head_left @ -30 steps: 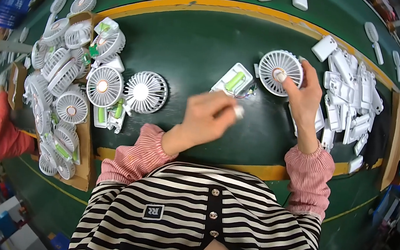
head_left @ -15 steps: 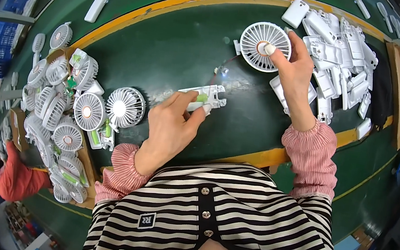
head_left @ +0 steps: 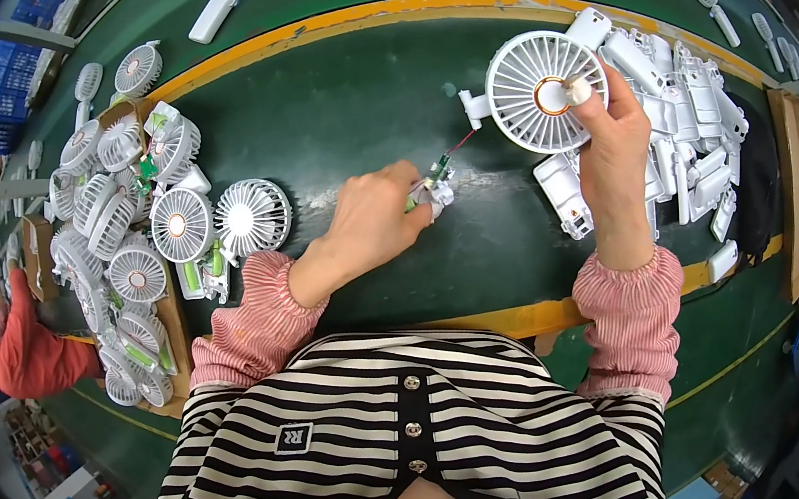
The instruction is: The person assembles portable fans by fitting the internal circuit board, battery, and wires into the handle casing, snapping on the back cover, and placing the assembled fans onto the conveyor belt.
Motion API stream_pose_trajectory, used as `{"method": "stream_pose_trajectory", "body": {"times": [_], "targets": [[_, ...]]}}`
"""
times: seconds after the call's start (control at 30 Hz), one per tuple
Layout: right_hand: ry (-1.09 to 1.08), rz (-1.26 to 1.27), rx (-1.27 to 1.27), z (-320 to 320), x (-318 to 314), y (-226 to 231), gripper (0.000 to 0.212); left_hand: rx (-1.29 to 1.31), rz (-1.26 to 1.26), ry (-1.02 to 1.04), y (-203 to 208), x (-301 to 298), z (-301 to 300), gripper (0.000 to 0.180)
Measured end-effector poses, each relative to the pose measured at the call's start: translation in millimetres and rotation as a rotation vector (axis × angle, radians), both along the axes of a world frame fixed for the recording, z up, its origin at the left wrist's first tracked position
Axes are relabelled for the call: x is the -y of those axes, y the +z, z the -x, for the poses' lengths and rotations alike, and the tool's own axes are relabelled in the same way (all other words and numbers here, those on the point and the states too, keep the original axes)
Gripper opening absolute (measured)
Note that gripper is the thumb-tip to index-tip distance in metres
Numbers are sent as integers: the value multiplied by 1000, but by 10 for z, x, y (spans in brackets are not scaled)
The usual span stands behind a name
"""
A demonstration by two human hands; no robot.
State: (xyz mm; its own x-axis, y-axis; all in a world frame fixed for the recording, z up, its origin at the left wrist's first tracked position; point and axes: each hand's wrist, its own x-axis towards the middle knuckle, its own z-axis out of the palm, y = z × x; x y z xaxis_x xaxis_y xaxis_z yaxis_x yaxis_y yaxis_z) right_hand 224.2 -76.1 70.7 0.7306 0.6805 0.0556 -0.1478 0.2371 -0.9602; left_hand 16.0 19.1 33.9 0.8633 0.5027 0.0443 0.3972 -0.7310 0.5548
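Note:
My right hand [head_left: 618, 142] grips a round white fan head [head_left: 520, 99] by its right rim, thumb on the front grille near the orange centre ring. From the fan's neck [head_left: 473, 110], a thin red wire [head_left: 461, 141] runs down to a small green circuit board [head_left: 441, 166]. That board sits at the end of a white handle housing [head_left: 442, 195] with a green part inside. My left hand [head_left: 379, 215] is closed around this housing just above the table, its fingers covering most of it.
Fan heads with handle parts [head_left: 136, 272] are heaped at the left, two more fans [head_left: 253, 217] beside them. White plastic housings [head_left: 686, 106] are piled at the right. A cardboard edge [head_left: 791, 190] borders that pile. Finished-looking handheld fans [head_left: 214, 13] lie beyond the yellow strip. Another person [head_left: 42, 359] is at far left.
My left hand has lifted and tilted the handle housing, moving slightly right. My right hand has shifted the fan head a little right and nearer to the camera.

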Motion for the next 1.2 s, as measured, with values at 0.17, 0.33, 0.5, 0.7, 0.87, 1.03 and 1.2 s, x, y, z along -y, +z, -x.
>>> {"method": "stream_pose_trajectory", "body": {"times": [0.17,0.33,0.5,0.7,0.87,1.03,1.2], "targets": [[94,-30,-122,75,-25,100,47,57,1509,81,65,-75,102,35],[177,24,-179,233,-63,166,39,399,2025,1,-148,-33,294,52],[318,143,-231,430,13,202,38,362,1941,170,-166,-79,240,70],[305,196,-211,444,-79,182,31,395,1808,260,-180,-51,266,29],[232,262,-183,516,-354,-30,27,389,1657,274,-24,34,230,22],[257,296,-45,569,-496,-214,27,382,1574,220,16,67,208,22],[299,278,-13,539,-502,-319,26,380,1535,205,0,59,193,20]]}}
